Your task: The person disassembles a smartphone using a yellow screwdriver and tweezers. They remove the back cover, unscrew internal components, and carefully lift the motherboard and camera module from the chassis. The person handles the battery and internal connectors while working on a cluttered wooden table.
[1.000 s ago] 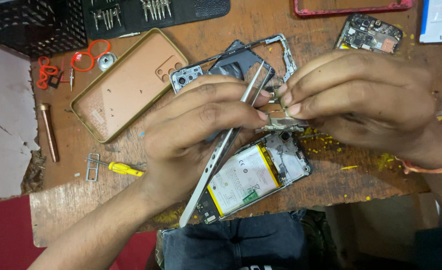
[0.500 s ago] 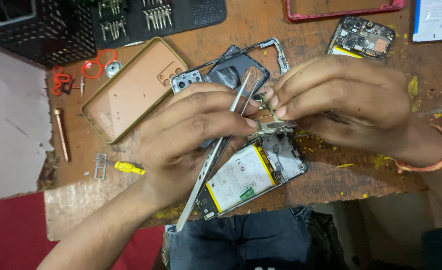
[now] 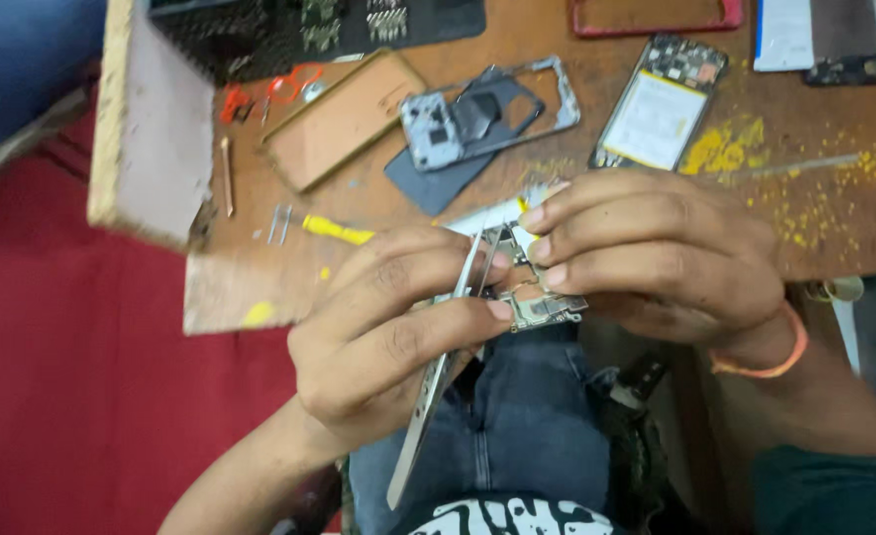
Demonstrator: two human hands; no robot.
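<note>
Above workbench (image 3: pixel 557 188): hands (image 3: pixel 517 287) pinching tweezers (image 3: pixel 448 357)

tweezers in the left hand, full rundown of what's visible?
The tweezers are long, slim and silvery, metal by the look, with two flat blades joined at the rear end, which points down over the lap. They slant up and to the right. The left hand pinches them midway between thumb and fingers. The tips reach the small circuit board held by the right hand; fingers hide whether they grip anything.
</note>
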